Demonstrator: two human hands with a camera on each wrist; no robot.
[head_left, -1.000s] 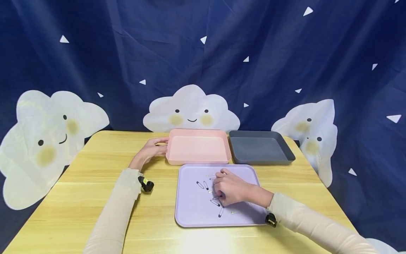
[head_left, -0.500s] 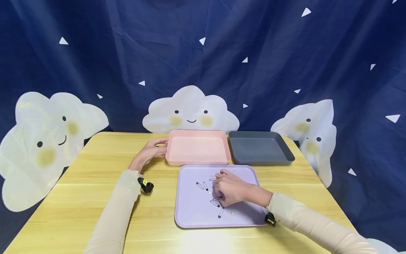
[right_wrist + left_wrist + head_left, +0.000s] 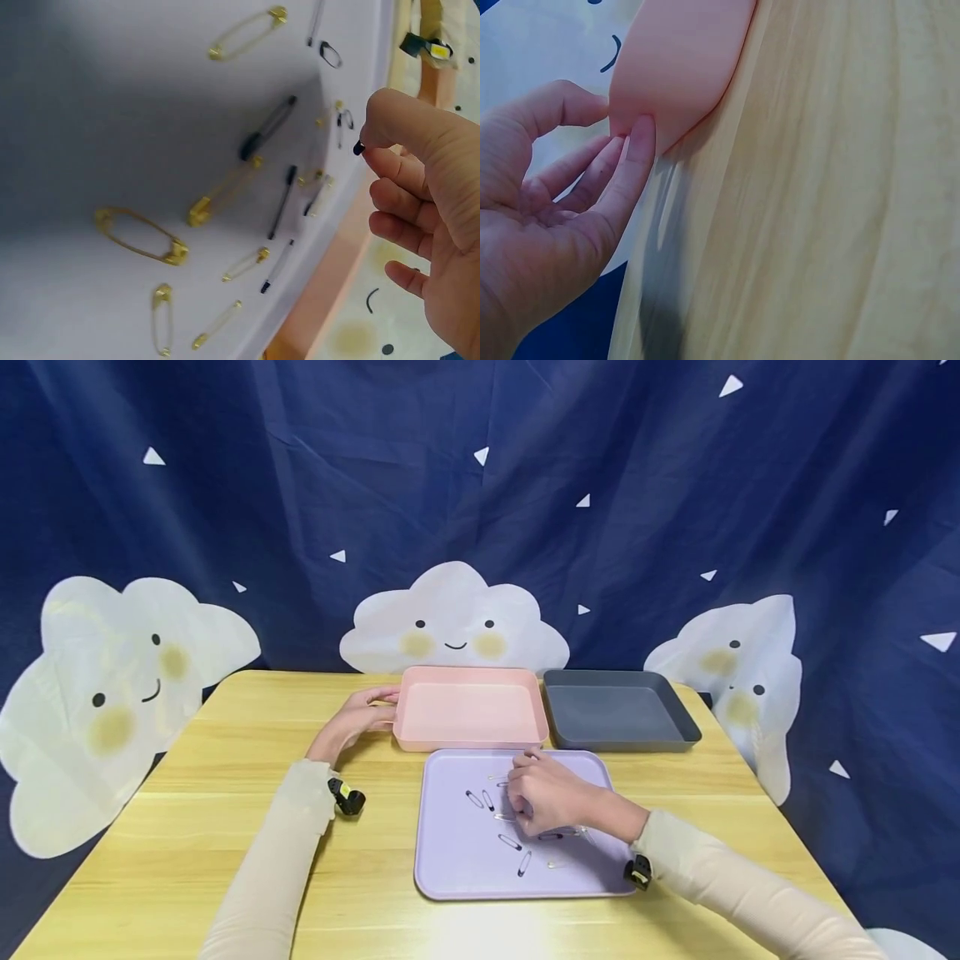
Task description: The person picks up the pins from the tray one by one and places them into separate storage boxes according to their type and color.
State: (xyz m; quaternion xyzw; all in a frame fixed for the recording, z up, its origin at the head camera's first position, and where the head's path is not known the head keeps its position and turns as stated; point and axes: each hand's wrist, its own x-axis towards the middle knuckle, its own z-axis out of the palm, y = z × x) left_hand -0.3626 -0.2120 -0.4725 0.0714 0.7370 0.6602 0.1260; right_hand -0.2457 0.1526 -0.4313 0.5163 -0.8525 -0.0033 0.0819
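Note:
The left hand (image 3: pixel 360 717) touches the outer left end wall of the pink tray (image 3: pixel 471 706), its fingertips resting against that wall in the left wrist view. Over the purple tray (image 3: pixel 450 852), the right hand (image 3: pixel 546 793) pinches a black safety pin (image 3: pixel 358 148) between thumb and forefinger. Only the pin's dark end shows; the rest is hidden by the fingers. Below the hand lie several loose safety pins, black and gold, among them a black safety pin (image 3: pixel 510 842) and a gold safety pin (image 3: pixel 142 236).
A dark grey tray (image 3: pixel 618 710) stands right of the pink one, both behind the purple tray on a wooden table (image 3: pixel 360 877). Behind the table hangs a blue curtain (image 3: pixel 420 460) with white clouds. All the trays have raised rims.
The right hand has risen a little and shifted toward the back, with a black safety pin taken up from the purple tray. Pins formerly behind it now show. The left hand stays put.

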